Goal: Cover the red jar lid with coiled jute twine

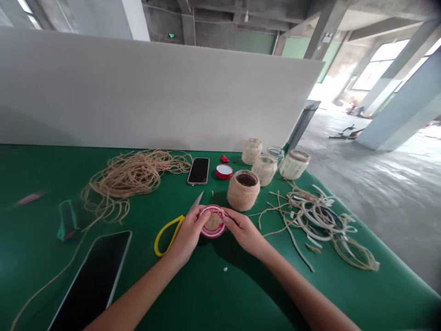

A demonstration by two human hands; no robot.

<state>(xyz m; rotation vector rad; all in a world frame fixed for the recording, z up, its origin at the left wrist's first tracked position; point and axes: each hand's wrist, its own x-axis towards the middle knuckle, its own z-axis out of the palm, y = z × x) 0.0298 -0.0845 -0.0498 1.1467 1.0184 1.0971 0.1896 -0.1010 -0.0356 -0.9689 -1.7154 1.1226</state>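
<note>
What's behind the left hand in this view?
Yellow-handled scissors: the blade end and part of the handle show; the left hand covers their middle, hiding the pivot.

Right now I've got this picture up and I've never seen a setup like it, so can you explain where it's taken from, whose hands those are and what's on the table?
There's no machine here, just one person's bare hands: the left hand and the right hand. The only picture comes from a camera worn on that person's head, looking forward and down.

Both hands hold a round red-rimmed disc with a tan centre. On the green table lie a heap of twine, a phone, a larger dark-screened device and yellow-handled scissors. Beyond the right hand stands a brown wrapped jar, with paler jars behind it and a tangle of cords to the right.
</note>
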